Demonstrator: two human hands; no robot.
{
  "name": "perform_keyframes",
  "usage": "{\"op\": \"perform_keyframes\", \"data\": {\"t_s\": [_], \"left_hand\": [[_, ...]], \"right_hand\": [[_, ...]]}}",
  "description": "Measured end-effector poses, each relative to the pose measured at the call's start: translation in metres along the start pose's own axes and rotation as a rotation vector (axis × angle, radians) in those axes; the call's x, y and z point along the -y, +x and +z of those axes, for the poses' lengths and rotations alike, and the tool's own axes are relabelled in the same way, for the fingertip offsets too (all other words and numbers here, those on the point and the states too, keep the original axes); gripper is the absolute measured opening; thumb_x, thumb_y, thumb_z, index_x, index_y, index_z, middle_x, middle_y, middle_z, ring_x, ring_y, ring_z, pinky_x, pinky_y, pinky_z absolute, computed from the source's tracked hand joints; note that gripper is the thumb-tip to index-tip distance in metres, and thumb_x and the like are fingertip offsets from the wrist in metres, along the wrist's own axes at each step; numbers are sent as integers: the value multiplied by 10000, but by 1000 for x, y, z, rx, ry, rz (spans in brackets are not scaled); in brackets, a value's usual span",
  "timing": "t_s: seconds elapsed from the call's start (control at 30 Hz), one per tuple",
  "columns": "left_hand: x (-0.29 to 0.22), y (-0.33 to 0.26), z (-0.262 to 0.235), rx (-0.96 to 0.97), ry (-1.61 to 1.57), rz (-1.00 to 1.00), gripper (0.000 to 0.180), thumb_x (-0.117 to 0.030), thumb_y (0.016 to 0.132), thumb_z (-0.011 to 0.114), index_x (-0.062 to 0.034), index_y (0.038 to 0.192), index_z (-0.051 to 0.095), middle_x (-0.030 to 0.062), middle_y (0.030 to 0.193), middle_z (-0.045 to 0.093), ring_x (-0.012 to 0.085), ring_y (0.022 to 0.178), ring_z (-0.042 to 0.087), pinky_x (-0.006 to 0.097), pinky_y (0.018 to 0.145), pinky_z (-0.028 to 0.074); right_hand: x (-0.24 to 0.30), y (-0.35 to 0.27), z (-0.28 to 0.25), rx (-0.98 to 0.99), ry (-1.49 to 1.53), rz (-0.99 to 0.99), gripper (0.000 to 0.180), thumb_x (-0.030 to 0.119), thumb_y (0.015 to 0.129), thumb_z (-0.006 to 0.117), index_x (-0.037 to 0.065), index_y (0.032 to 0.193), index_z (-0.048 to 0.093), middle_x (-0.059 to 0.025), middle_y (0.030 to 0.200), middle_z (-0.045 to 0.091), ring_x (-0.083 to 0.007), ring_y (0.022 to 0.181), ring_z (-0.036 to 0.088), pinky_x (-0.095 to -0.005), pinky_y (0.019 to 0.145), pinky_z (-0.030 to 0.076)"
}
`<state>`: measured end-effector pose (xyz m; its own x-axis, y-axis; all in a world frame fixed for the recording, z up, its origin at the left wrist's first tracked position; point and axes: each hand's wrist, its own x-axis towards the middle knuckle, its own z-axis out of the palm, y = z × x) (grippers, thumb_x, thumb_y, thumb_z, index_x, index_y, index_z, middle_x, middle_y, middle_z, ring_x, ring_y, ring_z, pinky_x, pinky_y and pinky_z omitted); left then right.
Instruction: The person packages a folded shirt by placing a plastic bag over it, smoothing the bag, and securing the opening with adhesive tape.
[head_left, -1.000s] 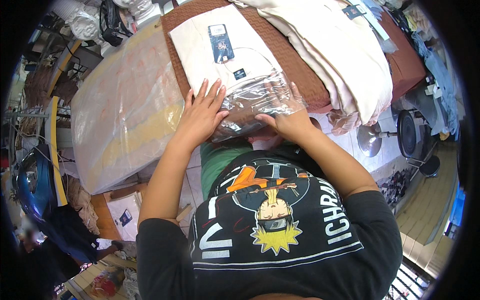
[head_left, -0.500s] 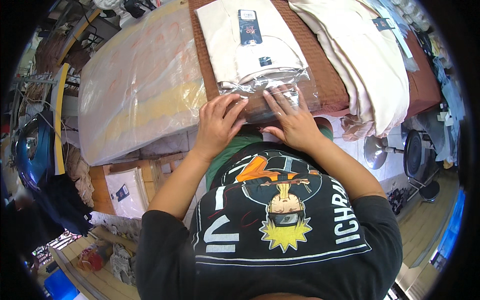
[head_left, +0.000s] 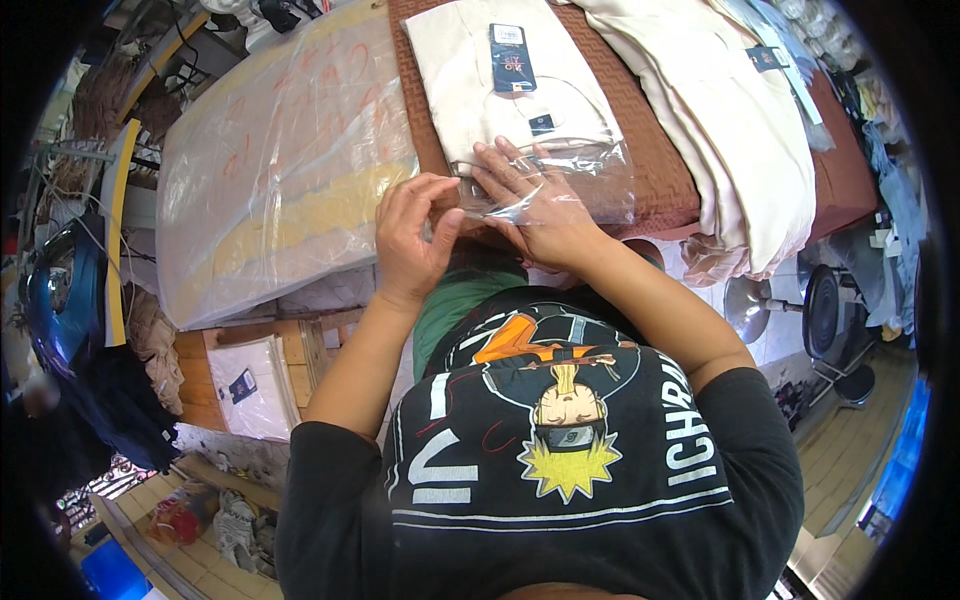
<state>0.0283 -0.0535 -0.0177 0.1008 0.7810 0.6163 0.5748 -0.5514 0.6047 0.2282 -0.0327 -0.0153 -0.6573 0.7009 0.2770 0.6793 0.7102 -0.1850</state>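
While earlier flat, left hand now pinching bag

Folded cream garment, seemingly half inside clear plastic bag, on brown mat.

A brown-covered table stands over a tiled floor in daylight.

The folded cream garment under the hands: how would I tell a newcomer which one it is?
Start at the brown textured table top. Near its front edge lies the folded cream garment, its lower end inside a clear plastic bag that the right hand presses flat and the left hand pinches. Unlike the loose cream pile beside it, it is neatly squared with a dark hang tag.
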Motion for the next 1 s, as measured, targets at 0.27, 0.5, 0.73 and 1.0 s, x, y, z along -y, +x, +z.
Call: {"op": "perform_keyframes", "data": {"t_s": [0.27,0.5,0.73,1.0], "left_hand": [[7,1,-1,143,231,65,316,-338,876,582,-84,1045,661,44,1067,625,260,989,537,365,870,391],[15,-6,6,82,48,-127,337,-292,865,612,-56,1104,588,97,1102,597,294,1054,530,393,907,392],[-4,-1,-10,243,121,134,539,-371,744,726,-84,1168,556,96,1193,539,307,1077,510,378,927,392],[4,-22,-5,213,91,182,241,-138,696,753,-90,917,670,44,955,627,241,864,588,340,760,455]], "right_hand": [[0,7,16,-2,-65,17,580,328,888,535,24,1362,394,-120,1472,308,-291,1375,263,-526,1093,178],[8,6,22,-45,33,-55,610,333,889,534,44,1395,353,-147,1433,367,-273,1361,301,-517,1099,179],[11,5,18,2,78,-27,611,360,891,527,33,1381,365,-165,1456,322,-298,1367,284,-524,1097,177],[14,14,26,71,2,-9,664,308,852,532,40,1417,309,-147,1493,264,-275,1398,225,-526,1117,123]]}}
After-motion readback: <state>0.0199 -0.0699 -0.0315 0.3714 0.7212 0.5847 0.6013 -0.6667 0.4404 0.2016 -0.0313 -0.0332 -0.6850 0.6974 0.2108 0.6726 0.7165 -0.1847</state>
